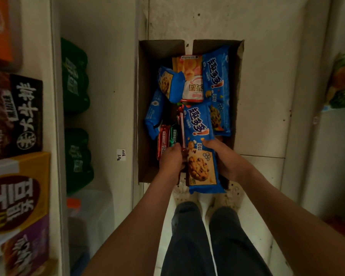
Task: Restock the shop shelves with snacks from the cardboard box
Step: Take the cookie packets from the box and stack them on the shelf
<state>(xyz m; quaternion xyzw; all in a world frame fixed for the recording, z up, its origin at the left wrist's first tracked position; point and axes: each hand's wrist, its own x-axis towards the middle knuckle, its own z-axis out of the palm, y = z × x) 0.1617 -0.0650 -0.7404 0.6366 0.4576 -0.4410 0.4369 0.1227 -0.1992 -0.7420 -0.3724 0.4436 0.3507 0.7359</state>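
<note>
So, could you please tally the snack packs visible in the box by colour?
Blue cookie packs: 4
Orange-and-white pack: 1
Red pack: 1
Green pack: 1
Total: 7 in view; any beneath are hidden.

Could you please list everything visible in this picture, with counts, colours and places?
cardboard box: one, brown, open on the floor.
held cookie pack: one, blue, above the box's near end.
other cookie packs: three, blue, inside the box.
orange-and-white pack: one, box's far end.
red pack: one, box's near left.
green pack: one, beside the red pack.
green bags: two, left shelves.
snack cartons: at least four, orange, black, yellow, purple, far left.
price label: one, white, left shelving.
green-and-orange bag: one, right shelf.
trousers: dark, bottom centre.
shoes: two, pale, by the box.
left hand: one, fingers curled at the red pack; grasp unclear.
right hand: one, grips the held cookie pack.
</note>
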